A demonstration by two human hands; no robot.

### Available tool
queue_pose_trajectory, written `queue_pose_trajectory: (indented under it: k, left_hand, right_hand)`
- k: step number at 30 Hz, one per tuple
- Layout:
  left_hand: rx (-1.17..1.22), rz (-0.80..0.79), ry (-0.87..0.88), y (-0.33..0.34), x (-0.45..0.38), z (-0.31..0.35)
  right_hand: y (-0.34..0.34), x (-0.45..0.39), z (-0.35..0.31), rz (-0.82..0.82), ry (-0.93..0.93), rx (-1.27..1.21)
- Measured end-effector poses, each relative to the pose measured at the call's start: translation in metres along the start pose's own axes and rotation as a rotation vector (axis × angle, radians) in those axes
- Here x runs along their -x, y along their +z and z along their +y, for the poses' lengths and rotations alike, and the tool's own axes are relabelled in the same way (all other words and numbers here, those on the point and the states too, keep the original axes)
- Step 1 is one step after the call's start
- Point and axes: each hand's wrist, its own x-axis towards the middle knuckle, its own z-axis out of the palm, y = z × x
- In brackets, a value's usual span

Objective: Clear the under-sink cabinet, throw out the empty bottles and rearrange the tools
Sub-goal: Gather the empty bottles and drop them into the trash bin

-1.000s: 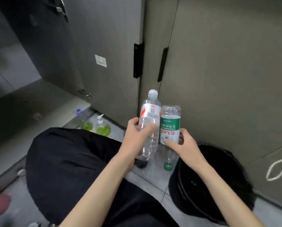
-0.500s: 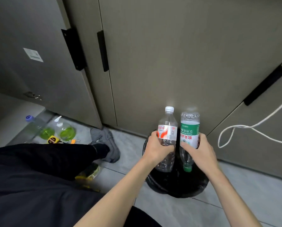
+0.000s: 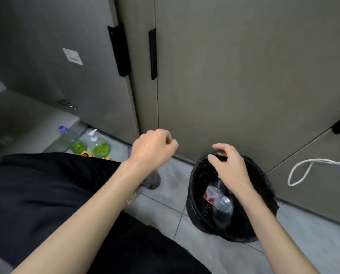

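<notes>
Both hands hold nothing, the left hand (image 3: 155, 149) loosely curled and the right hand (image 3: 229, 167) spread over the round black-lined bin (image 3: 196, 194) where a clear plastic bottle (image 3: 220, 204) lies, with green-filled bottles (image 3: 90, 143) on the floor past a dark-trousered knee (image 3: 46, 184).

Bin liner (image 3: 200, 196): glossy black. Bottle (image 3: 221, 202) inside the bin: clear plastic, label white with red. Cabinet doors (image 3: 234, 76): matt grey-olive; door handles (image 3: 153, 54): black. Floor (image 3: 165, 190): pale grey tiles with dark grout lines. Two bottles (image 3: 101, 148) by the open cabinet: clear, holding bright green liquid; one has a blue cap (image 3: 61, 128). Cord (image 3: 311, 169): white. Trousers (image 3: 46, 184): black. Cloth (image 3: 152, 180) on the floor: grey.
</notes>
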Motion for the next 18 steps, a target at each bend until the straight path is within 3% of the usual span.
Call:
queue_pose_trajectory:
  k: [5,11,14,18]
  left_hand:
    - [-0.158,0.216,-0.059,-0.100,0.002,-0.077]
    - [-0.240,0.400,-0.290,-0.190,0.045,-0.197]
    - [-0.296,0.395,-0.472,-0.208,0.074,-0.263]
    - [-0.249,0.226,-0.742,-0.200,0.117,-0.348]
  right_hand:
    - [0.071,-0.033,-0.118,-0.248,-0.261,-0.053]
    - [0.182,-0.034,-0.283,-0.544,-0.556,-0.029]
    - [0.242,-0.024,-0.356,-0.722,-0.653,0.118]
    - [0.326,-0.003,-0.423,-0.909,-0.796,0.456]
